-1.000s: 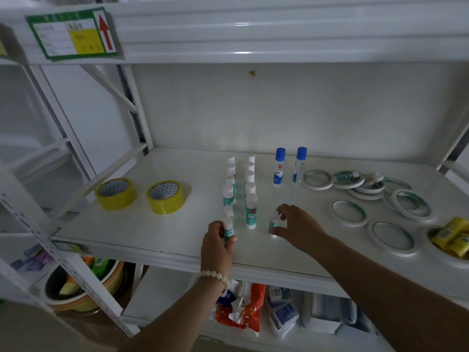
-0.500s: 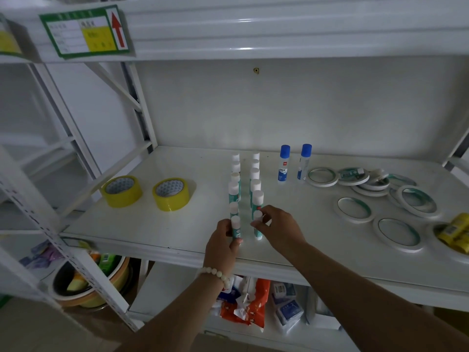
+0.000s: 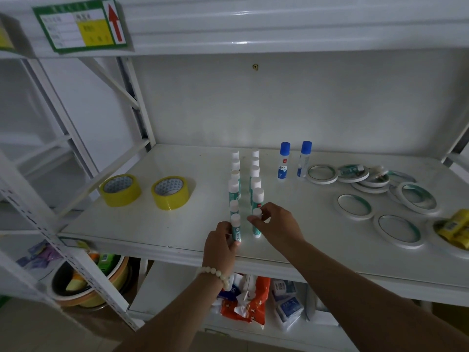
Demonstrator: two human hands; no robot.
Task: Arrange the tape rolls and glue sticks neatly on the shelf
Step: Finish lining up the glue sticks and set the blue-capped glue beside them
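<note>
Several white-capped teal glue sticks stand in two rows on the white shelf point(image 3: 142, 224). My left hand point(image 3: 220, 245) grips the front stick of the left row point(image 3: 236, 227). My right hand point(image 3: 276, 224) pinches the front stick of the right row point(image 3: 256, 226), which stands upright on the shelf. Two blue-capped glue sticks point(image 3: 284, 160) stand behind, to the right. Two yellow tape rolls point(image 3: 170, 192) lie at the left. Several thin white tape rolls point(image 3: 354, 206) lie scattered at the right.
Yellow packets point(image 3: 455, 228) sit in a white dish at the far right edge. A diagonal brace and upright post point(image 3: 138, 102) bound the shelf's left side. Below, a lower shelf holds packets point(image 3: 250, 298), and a basin point(image 3: 88, 285) sits at the lower left.
My right hand carried its glue stick left from beside the rows to the front of the right row. The left hand stayed on the left row's front stick.
</note>
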